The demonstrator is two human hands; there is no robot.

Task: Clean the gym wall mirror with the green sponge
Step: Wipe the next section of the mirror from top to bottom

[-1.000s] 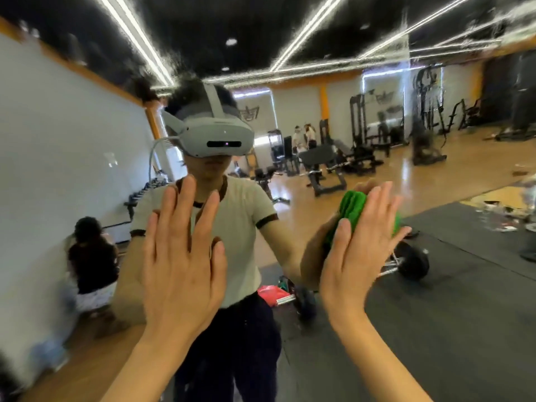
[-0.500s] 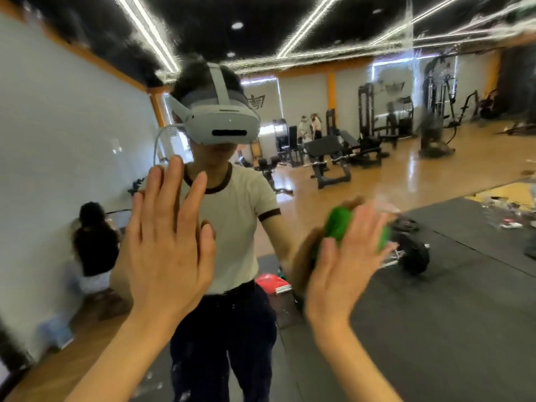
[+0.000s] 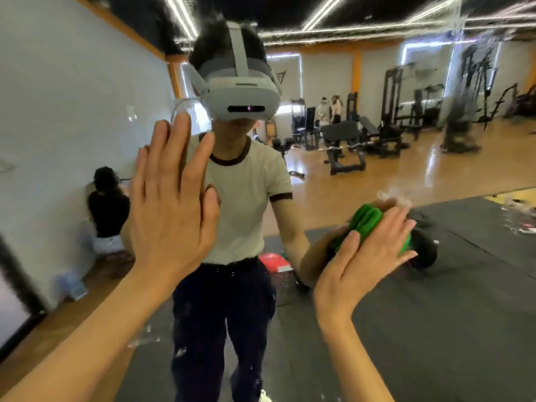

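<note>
- The left hand is lying flat against the mirror, fingers straight, pointing up and lightly spread, thumb alongside; it is holding nothing.
- The right hand is pressing the green sponge against the glass with straight fingers angled up and to the right; the palm is covering most of the sponge.
- The sponge is showing above and beside the right fingers, bunched into ridges, and is sitting to the right of the reflected person, at about waist height of that reflection.
- A pale wet or foamy smear is showing on the glass just above the sponge.
- Small white flecks are dotting the lower glass between the two forearms.
- The reflection is showing the person in a headset, a pale T-shirt with dark trim and dark trousers.
- Also reflected: a weight bench, dark floor mats over a wooden floor, and a dark barbell plate partly hidden by the right hand.
- A second person in a dark top is crouching by the white wall at the left; what that person is doing cannot be told.
</note>
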